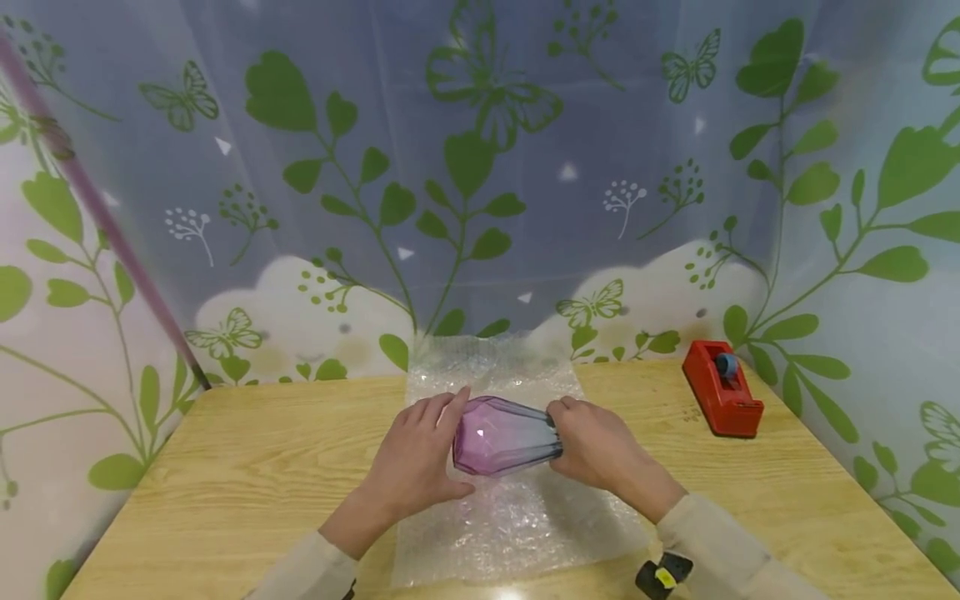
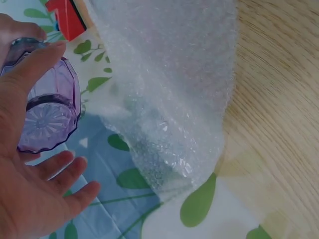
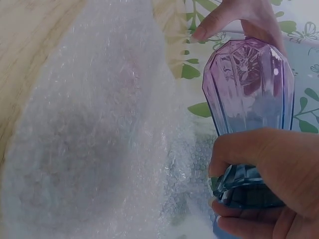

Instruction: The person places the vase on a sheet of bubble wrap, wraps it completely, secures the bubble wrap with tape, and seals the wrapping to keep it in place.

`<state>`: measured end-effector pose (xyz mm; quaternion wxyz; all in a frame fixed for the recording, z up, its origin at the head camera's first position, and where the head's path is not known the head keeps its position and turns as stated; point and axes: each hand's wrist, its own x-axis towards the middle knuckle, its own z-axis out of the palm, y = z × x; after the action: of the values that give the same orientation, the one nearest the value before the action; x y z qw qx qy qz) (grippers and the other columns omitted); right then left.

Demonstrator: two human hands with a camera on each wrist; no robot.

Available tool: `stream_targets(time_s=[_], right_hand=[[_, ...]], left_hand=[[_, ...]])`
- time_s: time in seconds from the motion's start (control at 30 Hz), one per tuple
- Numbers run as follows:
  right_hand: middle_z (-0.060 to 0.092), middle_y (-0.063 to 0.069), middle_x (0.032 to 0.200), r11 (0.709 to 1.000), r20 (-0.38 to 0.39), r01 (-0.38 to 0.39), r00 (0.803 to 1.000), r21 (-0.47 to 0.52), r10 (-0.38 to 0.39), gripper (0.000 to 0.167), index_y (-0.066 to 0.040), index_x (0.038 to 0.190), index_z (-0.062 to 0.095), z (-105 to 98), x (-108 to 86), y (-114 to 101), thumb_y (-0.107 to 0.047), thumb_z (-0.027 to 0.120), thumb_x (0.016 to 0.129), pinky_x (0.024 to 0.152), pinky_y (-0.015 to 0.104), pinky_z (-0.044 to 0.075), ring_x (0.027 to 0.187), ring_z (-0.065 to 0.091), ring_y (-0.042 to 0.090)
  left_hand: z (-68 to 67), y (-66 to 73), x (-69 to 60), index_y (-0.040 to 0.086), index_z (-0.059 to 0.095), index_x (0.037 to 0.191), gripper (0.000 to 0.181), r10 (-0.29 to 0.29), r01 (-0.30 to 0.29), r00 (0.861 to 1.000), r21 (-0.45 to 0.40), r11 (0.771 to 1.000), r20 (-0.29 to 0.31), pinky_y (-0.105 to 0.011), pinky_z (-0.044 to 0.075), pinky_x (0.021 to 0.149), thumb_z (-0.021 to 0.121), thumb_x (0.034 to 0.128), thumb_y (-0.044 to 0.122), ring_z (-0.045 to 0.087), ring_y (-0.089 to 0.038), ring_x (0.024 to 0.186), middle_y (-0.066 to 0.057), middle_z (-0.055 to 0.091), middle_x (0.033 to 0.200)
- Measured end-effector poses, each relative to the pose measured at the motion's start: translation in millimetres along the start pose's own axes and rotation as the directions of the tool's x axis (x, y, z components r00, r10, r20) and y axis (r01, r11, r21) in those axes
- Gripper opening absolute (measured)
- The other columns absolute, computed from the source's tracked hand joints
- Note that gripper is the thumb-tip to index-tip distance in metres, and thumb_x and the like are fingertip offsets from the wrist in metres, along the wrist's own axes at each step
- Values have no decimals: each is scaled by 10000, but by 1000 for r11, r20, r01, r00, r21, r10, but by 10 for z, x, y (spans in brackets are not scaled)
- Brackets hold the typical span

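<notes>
A faceted glass vase [image 1: 498, 437], pink-purple at its base and blue-grey toward its mouth, lies on its side in the air above a sheet of bubble wrap [image 1: 517, 533]. My right hand [image 1: 600, 442] grips it around the neck by the mouth, thumb curled across the glass in the right wrist view. At the base end is my left hand [image 1: 416, 462], its fingers spread and loose. The left wrist view has the left thumb [image 2: 37, 64] lying across the near side of the vase [image 2: 52, 112], the other fingers apart from it. Whether that thumb presses the glass is unclear.
A red tape dispenser [image 1: 720, 392] with a small blue roll stands at the table's back right. The wood-grain table [image 1: 285, 450] is bordered by leaf-print curtains [image 1: 517, 225] behind and on both sides. A pink pole [image 1: 112, 217] slants down at the left.
</notes>
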<state>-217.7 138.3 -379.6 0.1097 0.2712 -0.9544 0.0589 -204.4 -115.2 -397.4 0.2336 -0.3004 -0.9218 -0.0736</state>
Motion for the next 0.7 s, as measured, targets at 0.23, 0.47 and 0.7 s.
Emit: stream_targets(time_s=[0.23,0.47,0.7], right_hand=[[569,32,819,998,-29,57,998,-37,-58,385,-39,909,584,22,-47,-29,-170,808,625,587,335,488,721,578,176],[556,35,792,998,-33,40,999,-46,-41,374,-34,882,577,-9,-62,-58,-158,806,614,571,344,480,708,571,185],[546,30,792,993,-67,56,996,-103,-63,367,-45,877,571,-6,-70,-60,-147,791,602,605,356,487,698,565,188]], left_hand=[[17,62,29,-24,447,1290,991,45,-44,999,26,999,-29,-424,497,804,853,518,447,595,-292,968,-144,588,1097],[101,97,47,-50,384,1322,1084,8,-8,1000,-57,998,-10,-397,520,771,896,507,448,611,-290,920,-165,584,1078],[133,73,35,16,454,1222,899,34,-38,998,-83,996,-44,-331,522,750,855,539,441,591,-210,871,-97,577,1030]])
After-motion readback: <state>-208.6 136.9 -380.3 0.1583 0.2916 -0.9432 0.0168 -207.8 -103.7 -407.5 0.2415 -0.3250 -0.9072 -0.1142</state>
